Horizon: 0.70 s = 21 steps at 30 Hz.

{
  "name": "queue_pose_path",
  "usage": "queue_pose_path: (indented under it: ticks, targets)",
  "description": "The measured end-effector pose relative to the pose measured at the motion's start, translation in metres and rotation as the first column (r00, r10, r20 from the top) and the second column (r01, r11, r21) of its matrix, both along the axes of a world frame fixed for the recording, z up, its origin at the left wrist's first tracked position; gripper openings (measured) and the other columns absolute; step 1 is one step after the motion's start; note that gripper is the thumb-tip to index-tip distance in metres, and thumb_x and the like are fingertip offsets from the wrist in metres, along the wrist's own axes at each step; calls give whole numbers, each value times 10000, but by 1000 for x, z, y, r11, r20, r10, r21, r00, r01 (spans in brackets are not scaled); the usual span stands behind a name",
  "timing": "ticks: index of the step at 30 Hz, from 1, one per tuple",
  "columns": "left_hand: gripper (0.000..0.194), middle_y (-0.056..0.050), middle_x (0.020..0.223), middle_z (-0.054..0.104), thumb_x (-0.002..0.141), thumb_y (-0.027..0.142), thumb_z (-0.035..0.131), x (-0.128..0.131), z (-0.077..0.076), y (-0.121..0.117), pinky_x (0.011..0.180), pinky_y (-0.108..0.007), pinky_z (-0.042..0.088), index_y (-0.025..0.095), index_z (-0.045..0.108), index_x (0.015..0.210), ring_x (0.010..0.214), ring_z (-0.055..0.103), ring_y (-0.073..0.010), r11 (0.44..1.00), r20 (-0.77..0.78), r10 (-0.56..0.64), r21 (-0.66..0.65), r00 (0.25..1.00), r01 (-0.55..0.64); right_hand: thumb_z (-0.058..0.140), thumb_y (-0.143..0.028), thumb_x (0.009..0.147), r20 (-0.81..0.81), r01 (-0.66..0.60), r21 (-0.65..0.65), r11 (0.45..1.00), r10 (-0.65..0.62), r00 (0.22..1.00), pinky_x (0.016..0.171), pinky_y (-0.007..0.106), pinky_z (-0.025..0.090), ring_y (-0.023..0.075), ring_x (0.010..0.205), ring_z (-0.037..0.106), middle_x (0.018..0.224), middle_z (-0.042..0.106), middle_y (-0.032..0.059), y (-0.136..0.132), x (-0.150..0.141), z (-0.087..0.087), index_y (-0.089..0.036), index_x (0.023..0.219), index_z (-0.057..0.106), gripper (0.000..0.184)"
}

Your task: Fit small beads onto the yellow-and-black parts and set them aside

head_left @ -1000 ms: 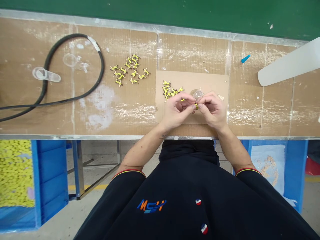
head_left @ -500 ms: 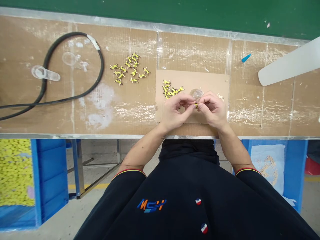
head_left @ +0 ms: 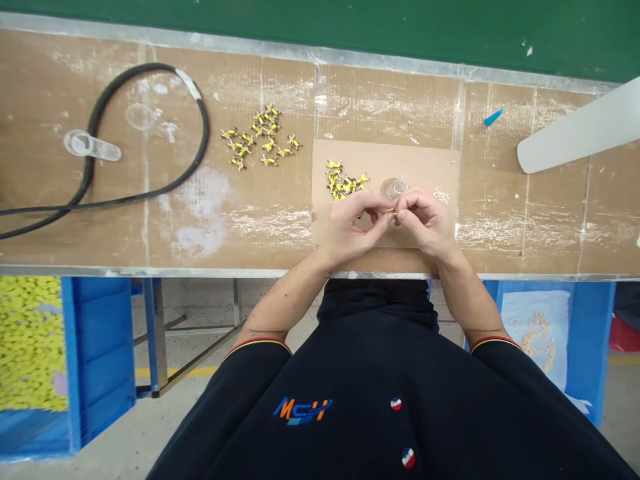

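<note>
A small yellow figure (head_left: 395,215) is pinched between the fingertips of my left hand (head_left: 353,223) and my right hand (head_left: 425,219). Both hands are closed on it, and the fingers cover most of it. Beneath them lies a flat cardboard sheet (head_left: 385,155). A pile of small yellow-and-black figures (head_left: 345,183) lies on the sheet beyond my left hand. Just beyond my fingertips stands a small clear cup (head_left: 396,189). Tiny pale pieces (head_left: 441,195) are heaped beyond my right hand.
More yellow-and-black figures (head_left: 265,137) lie left of the sheet. A looped black cable (head_left: 204,143) and a clear tube (head_left: 103,150) are farther left. At right are a blue cone-shaped tip (head_left: 493,118) and a white cylinder (head_left: 575,127). Blue bins (head_left: 103,360) stand below the table edge.
My fingertips have shifted slightly around the small yellow figure, which now shows a little lower and less of it. Both hands keep their hold; the piles look the same.
</note>
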<state>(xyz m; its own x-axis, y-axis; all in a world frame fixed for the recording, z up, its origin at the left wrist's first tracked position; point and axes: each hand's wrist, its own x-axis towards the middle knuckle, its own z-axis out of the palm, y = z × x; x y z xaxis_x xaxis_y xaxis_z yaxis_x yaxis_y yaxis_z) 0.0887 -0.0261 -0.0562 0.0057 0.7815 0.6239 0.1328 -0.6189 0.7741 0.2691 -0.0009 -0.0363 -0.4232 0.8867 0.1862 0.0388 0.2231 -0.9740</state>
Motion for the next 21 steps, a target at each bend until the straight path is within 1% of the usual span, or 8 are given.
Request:
queue_pose_path:
  ticks: [5, 9, 13, 16, 19, 21]
  targets:
    - [196, 34, 791, 710, 898, 93, 722, 0, 3, 1, 645, -195, 526, 233, 651, 1016, 673, 612, -71, 999, -27, -13, 48, 1000, 15, 709, -487, 965, -27, -17, -18, 1000, 17, 999, 698, 316, 478, 127, 725, 585, 810, 596, 1, 0, -1, 1, -221, 812, 631, 317]
    - [189, 34, 787, 706, 892, 96, 727, 0, 2, 1, 647, -213, 530, 230, 639, 993, 666, 608, -77, 998, -47, -5, 55, 999, 7, 744, -502, 937, -65, -6, -44, 999, 3, 998, 703, 312, 496, 123, 727, 595, 829, 621, 4, -2, -2, -2, -221, 826, 642, 319]
    - [167, 36, 762, 700, 895, 86, 715, -1, 5, 1, 643, -201, 525, 215, 641, 971, 654, 600, -69, 998, -81, 7, 70, 997, -1, 722, -495, 954, -70, -10, -65, 998, 5, 998, 733, 314, 514, 138, 779, 623, 815, 635, 5, -2, -1, -4, -223, 819, 633, 316]
    - [159, 36, 756, 712, 898, 78, 705, 0, 9, 1, 642, -187, 519, 206, 658, 980, 645, 588, -60, 997, -105, 7, 81, 994, 1, 724, -477, 957, -72, -39, -80, 996, 33, 997, 718, 305, 507, 134, 763, 611, 784, 630, -3, -2, 0, -6, -222, 816, 625, 308]
    - [133, 32, 763, 717, 916, 115, 710, 1, 7, 1, 651, -183, 529, 213, 684, 1002, 664, 611, -61, 999, -68, -19, 32, 997, 22, 724, -469, 958, -96, -53, -71, 996, 46, 994, 702, 290, 512, 125, 746, 604, 763, 625, -10, -1, -1, -6, -221, 811, 617, 308]
    - [150, 17, 816, 721, 931, 174, 728, 1, 3, 0, 654, -176, 547, 229, 713, 1070, 701, 659, -63, 997, 33, -49, -57, 998, 51, 708, -438, 975, -130, -49, -64, 997, 41, 991, 681, 271, 513, 108, 718, 599, 771, 619, -17, -2, -3, -6, -221, 834, 619, 274]
